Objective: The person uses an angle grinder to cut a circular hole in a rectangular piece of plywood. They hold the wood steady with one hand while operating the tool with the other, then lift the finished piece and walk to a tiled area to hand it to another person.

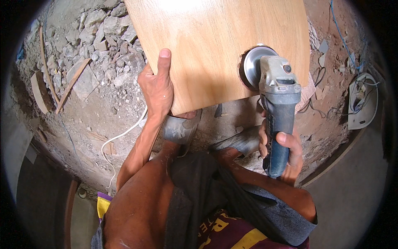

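The right hand (pixel 293 154) is clenched around the dark lower body of an angle grinder (pixel 282 116), thumb across the top and fingertips wrapping its left side. The tool's long axis runs near to far, its metal head at the far end and the round disc (pixel 256 64) just left of that head. The wooden board (pixel 203 62) lies far and left of this grip; the disc overlaps its near edge toward the right side, though whether it touches the surface I cannot tell.

The left hand (pixel 159 89) grasps the board's left edge close to the near corner, thumb on the upper face, fingers mostly hidden. The right hand is thus nearer the disc, with the left well apart from it across the board. Beyond the left hand, a white cable (pixel 125 133) curves over the ground, and broken rubble (pixel 118 52) lies far left.
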A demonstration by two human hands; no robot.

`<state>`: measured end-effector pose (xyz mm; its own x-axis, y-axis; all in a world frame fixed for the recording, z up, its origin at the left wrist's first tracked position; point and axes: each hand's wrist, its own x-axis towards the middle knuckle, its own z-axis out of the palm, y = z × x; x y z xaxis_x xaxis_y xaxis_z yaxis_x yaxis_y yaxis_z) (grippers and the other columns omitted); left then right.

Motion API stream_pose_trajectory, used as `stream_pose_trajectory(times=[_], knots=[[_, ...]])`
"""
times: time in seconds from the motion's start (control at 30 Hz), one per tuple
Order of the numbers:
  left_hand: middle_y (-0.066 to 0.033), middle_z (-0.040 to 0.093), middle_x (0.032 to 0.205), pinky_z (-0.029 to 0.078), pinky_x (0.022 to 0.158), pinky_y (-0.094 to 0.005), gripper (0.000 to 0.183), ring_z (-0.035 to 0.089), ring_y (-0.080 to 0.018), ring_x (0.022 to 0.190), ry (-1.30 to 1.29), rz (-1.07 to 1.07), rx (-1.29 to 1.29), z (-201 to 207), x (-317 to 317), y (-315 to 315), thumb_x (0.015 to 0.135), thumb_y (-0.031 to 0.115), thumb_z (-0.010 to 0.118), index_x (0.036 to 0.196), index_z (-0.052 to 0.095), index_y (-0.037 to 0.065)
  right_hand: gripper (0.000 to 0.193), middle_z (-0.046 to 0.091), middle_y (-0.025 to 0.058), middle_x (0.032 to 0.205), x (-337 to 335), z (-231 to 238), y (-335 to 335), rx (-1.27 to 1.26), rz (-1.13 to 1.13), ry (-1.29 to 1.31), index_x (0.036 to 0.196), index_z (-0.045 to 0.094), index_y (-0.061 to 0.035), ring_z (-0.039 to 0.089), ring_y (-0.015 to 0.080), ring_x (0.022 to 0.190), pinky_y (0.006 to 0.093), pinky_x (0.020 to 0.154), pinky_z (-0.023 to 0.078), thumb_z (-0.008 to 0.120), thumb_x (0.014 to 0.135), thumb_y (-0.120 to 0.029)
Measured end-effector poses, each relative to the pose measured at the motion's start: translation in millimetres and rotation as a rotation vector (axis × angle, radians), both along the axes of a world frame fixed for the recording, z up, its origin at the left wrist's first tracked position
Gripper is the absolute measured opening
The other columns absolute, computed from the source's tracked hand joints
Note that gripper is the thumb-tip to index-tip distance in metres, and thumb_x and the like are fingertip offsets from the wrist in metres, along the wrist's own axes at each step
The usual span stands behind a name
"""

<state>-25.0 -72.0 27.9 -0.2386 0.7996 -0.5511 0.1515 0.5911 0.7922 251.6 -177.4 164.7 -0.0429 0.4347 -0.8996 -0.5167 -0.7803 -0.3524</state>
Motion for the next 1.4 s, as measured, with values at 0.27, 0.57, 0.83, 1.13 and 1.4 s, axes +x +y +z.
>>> stream_pose_trajectory(times=[0.27,0.57,0.83,1.13,1.4], knots=[[-0.0201,0.077,0.110,0.056,0.091,-0.0358,0.075,0.070,-0.0214,0.098,0.004,-0.027,-0.008,-1,0,0,0.107,0.060,0.067,0.123,0.072,-0.013,0.082,0.065,0.0178,0.082,-1,-3,0,0.025,-0.002,0.024,0.137,0.050,0.0105,0.065,0.0232,0.059,0.0323,0.053,0.054,0.083,0.078,-0.036],[-0.0198,0.077,0.106,0.056,0.088,-0.0361,0.076,0.070,-0.0213,0.096,0.028,-0.051,-0.021,0,-1,1,0.107,0.061,0.066,0.120,0.073,-0.013,0.082,0.065,0.0174,0.082,-2,-3,3,0.005,0.023,-0.002,0.137,0.052,0.0095,0.065,0.0232,0.060,0.0321,0.054,0.054,0.083,0.076,-0.035],[-0.0189,0.077,0.105,0.057,0.087,-0.0362,0.075,0.070,-0.0206,0.095,0.020,-0.042,0.003,-2,-2,0,0.107,0.061,0.066,0.119,0.073,-0.013,0.082,0.064,0.0169,0.080,-1,-10,1,0.041,0.024,0.003,0.141,0.048,0.0081,0.065,0.0242,0.055,0.0320,0.051,0.056,0.083,0.080,-0.034],[-0.0190,0.079,0.105,0.057,0.090,-0.0377,0.072,0.071,-0.0211,0.097,0.014,-0.038,0.015,-6,-4,0,0.106,0.059,0.069,0.120,0.074,-0.012,0.082,0.064,0.0168,0.080,0,-12,0,0.041,0.025,0.001,0.140,0.048,0.0083,0.064,0.0237,0.054,0.0325,0.050,0.056,0.083,0.079,-0.035],[-0.0191,0.079,0.105,0.057,0.090,-0.0379,0.074,0.072,-0.0214,0.096,0.020,-0.055,0.001,-2,-4,4,0.106,0.060,0.069,0.120,0.074,-0.012,0.082,0.065,0.0165,0.081,-2,-8,8,0.005,0.070,-0.035,0.138,0.053,0.0082,0.064,0.0225,0.058,0.0331,0.053,0.052,0.082,0.075,-0.036]])
